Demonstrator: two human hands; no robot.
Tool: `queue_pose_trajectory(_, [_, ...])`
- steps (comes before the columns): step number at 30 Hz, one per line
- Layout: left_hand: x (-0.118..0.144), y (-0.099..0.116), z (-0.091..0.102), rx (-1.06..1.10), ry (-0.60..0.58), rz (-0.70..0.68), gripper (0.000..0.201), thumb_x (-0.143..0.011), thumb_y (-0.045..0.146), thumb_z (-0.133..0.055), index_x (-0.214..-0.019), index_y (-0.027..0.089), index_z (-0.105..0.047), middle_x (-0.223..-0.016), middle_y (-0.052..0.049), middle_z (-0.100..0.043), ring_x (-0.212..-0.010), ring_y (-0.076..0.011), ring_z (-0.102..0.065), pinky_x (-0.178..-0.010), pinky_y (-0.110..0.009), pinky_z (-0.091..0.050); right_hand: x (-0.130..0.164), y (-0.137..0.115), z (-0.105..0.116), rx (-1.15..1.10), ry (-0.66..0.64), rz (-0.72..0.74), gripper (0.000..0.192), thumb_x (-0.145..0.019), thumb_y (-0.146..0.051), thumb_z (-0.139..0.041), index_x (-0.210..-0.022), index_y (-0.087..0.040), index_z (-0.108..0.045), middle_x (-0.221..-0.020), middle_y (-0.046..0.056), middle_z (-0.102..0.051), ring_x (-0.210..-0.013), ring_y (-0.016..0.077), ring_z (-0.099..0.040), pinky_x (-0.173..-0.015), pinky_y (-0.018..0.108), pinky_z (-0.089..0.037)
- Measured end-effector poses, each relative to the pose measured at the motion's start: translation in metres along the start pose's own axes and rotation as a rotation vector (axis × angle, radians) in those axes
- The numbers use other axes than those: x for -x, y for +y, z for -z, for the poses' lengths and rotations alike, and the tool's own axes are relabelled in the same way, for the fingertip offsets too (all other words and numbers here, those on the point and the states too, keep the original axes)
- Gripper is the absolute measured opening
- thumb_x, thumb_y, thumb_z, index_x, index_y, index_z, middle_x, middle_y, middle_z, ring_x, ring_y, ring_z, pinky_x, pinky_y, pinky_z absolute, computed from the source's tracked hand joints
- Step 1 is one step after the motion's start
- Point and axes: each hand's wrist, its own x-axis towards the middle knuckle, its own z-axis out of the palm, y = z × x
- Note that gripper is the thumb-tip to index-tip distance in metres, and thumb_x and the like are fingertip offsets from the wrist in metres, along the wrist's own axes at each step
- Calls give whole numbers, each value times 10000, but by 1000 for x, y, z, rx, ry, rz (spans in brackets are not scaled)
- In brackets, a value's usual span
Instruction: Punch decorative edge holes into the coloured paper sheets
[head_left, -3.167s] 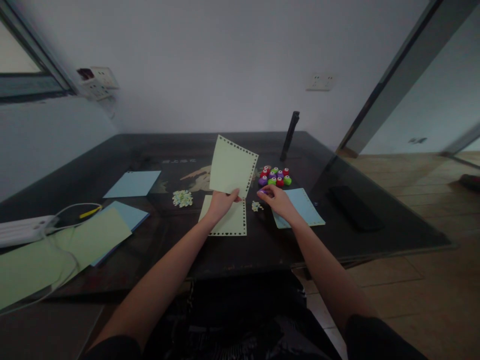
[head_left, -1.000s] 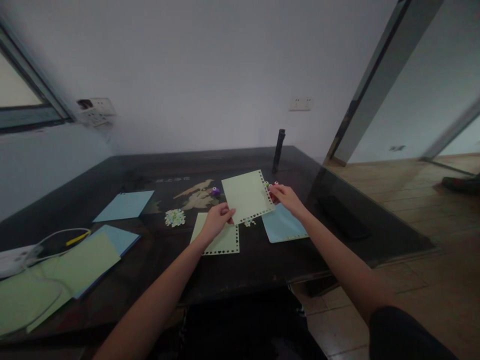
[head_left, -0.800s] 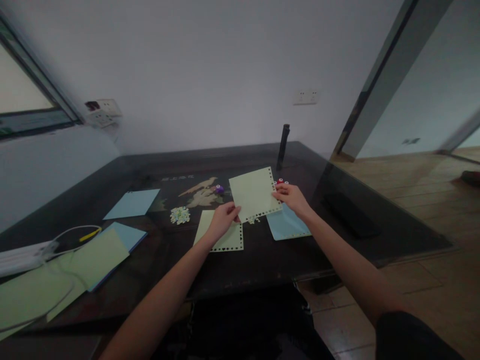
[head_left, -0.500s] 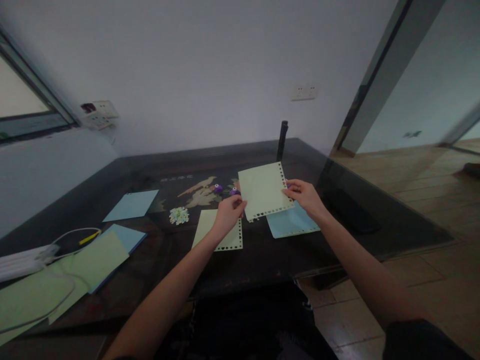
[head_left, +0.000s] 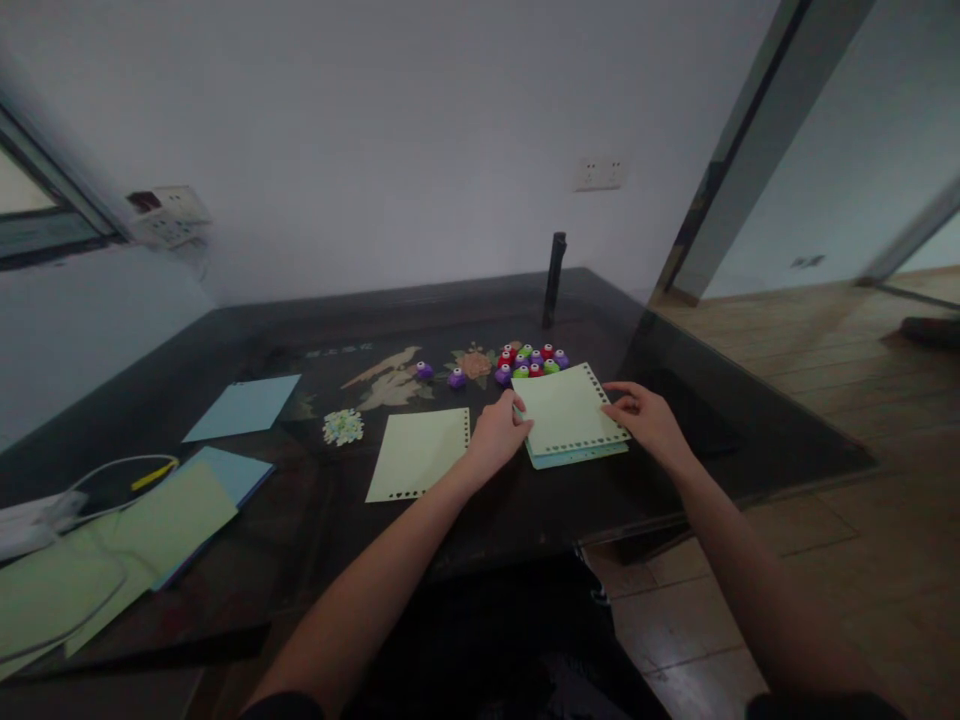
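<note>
My left hand (head_left: 498, 436) pinches the left edge of a pale green sheet of paper (head_left: 564, 412). Its right edge is gripped by my right hand (head_left: 645, 422). Small punched shapes run along the right and bottom edges of this sheet. Beneath it shows a strip of light blue paper (head_left: 581, 456). Another pale green punched sheet (head_left: 416, 452) lies flat on the dark table, left of my left hand and partly behind my forearm. Just behind the held sheet sits a cluster of purple, red and green craft punches (head_left: 529, 358).
Two purple punches (head_left: 457, 378) stand apart near the table's printed bird and flower. A heap of small paper cut-outs (head_left: 343, 427) lies to the left. Further left are a blue sheet (head_left: 244, 408), green sheets (head_left: 180, 525) and a white power strip (head_left: 30, 525). A black upright post (head_left: 553, 280) rises at the back.
Both hands have lowered the green sheet down and to the right, over the blue paper. The cluster of coloured punches it was hiding is now visible.
</note>
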Motion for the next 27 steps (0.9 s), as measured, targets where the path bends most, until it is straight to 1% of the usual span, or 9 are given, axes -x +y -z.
queue_pose_trajectory(5, [5, 1, -2, -65, -47, 10, 166, -727, 167, -635, -854, 192, -531, -611, 27, -620, -537, -128, -580, -599, -245, -427, 6, 7, -5, 85, 7, 9, 371, -663, -339, -624, -988, -162, -653, -606, 12, -616, -541, 167, -559, -514, 276, -420])
queue_pose_trajectory(9, [6, 3, -2, -134, -79, 0, 172, -725, 152, -631, -857, 196, -530, -616, 14, -632, -560, -150, -595, -633, -265, -434, 6, 8, -8, 133, -10, 13, 361, -684, -333, -608, -994, -156, -661, -610, 15, -610, -534, 162, -542, -514, 277, -413])
queue_pose_trajectory(13, [7, 4, -2, -215, -106, -8, 177, -750, 162, -605, -905, 195, -527, -686, -22, -665, -637, -189, -625, -669, -290, -436, 7, 11, -8, 179, -24, 27, 347, -696, -325, -604, -995, -159, -660, -618, 14, -608, -545, 161, -537, -537, 281, -417])
queue_pose_trajectory(17, [8, 4, -4, -284, -105, -33, 196, -774, 177, -580, -961, 201, -527, -738, -41, -682, -743, -223, -641, -710, -307, -435, 6, 13, -8, 227, -26, 46, 335, -697, -307, -604, -998, -169, -660, -636, 11, -601, -561, 158, -528, -562, 283, -417])
queue_pose_trajectory(22, [10, 3, -7, -352, -109, -64, 217, -799, 202, -546, -1015, 202, -523, -774, -59, -685, -811, -254, -636, -723, -328, -439, 6, 14, -8, 297, -23, 60, 307, -692, -280, -607, -974, -175, -668, -645, 6, -582, -579, 154, -516, -585, 283, -416])
queue_pose_trajectory(27, [10, 4, -7, -435, -139, -58, 234, -829, 252, -520, -1057, 197, -521, -811, -70, -677, -820, -245, -636, -728, -321, -450, 4, 19, -9, 319, -4, 111, 300, -687, -270, -603, -964, -177, -673, -676, 5, -553, -579, 144, -496, -578, 275, -414])
